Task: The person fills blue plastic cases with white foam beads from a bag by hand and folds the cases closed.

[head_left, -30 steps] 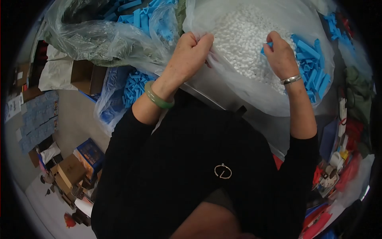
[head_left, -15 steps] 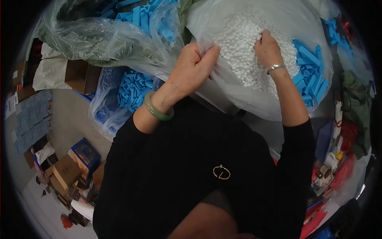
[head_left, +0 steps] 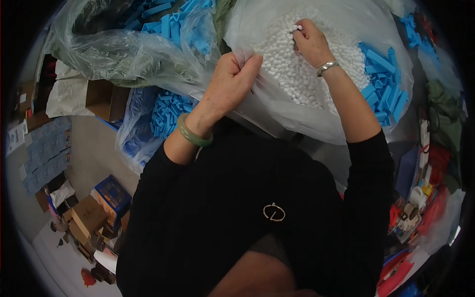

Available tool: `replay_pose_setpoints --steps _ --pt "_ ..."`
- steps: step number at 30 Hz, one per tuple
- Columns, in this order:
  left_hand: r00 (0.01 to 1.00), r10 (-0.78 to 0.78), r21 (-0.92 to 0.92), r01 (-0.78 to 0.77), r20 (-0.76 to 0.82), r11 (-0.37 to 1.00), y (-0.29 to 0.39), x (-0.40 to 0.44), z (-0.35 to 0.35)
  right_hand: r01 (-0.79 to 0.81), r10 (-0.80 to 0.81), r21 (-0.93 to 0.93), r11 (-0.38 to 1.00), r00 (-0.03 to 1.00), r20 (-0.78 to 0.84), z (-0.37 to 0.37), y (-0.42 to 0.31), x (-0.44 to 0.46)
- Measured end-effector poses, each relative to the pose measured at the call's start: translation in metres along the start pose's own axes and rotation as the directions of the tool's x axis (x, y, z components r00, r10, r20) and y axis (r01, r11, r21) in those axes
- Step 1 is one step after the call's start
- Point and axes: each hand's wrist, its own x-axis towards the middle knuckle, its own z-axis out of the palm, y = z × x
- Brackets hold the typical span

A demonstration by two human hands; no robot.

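Note:
My left hand is closed in a pinch on the rim of a translucent plastic bag. Inside that bag lies a large heap of small white balls. Over the heap, my right hand bends its fingers around a few white balls, which show at its fingertips; how many is hidden. Folded blue strips sit in the same bag, to the right of the balls.
Another clear bag at the upper left holds larger blue pieces. Below it, a lined crate contains small blue pieces. Cardboard boxes and a blue basket stand at the lower left. Assorted items crowd the right side.
My right hand has moved left and farther away across the heap, and white balls now show at its fingertips. My left hand keeps its pinch on the bag, slightly farther left.

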Motion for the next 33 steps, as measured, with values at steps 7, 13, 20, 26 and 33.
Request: replay_pose_setpoints --steps 7,13,20,26,33 --pt "0.994 0.093 0.722 -0.022 -0.059 0.692 0.038 -0.017 -0.024 -0.090 -0.015 0.435 0.896 0.973 0.230 -0.060 -0.056 -0.028" --pt "0.713 0.682 0.708 -0.566 0.163 0.423 0.052 0.010 0.002 -0.064 -0.194 0.621 0.781 0.921 0.339 -0.096 -0.056 -0.049" --pt "0.848 0.454 0.178 -0.509 0.275 0.842 0.011 0.040 0.058 -0.072 -0.169 0.649 0.757 0.938 0.302 -0.112 -0.077 -0.080" --pt "0.886 0.305 0.113 -0.363 0.349 0.925 -0.007 0.045 0.070 -0.091 -0.009 0.563 0.821 0.985 0.172 -0.106 -0.065 -0.089" --pt "0.884 0.368 0.353 -0.456 0.289 0.817 -0.003 0.055 0.069 -0.095 0.160 0.568 0.817 0.985 -0.065 -0.098 -0.052 -0.095"
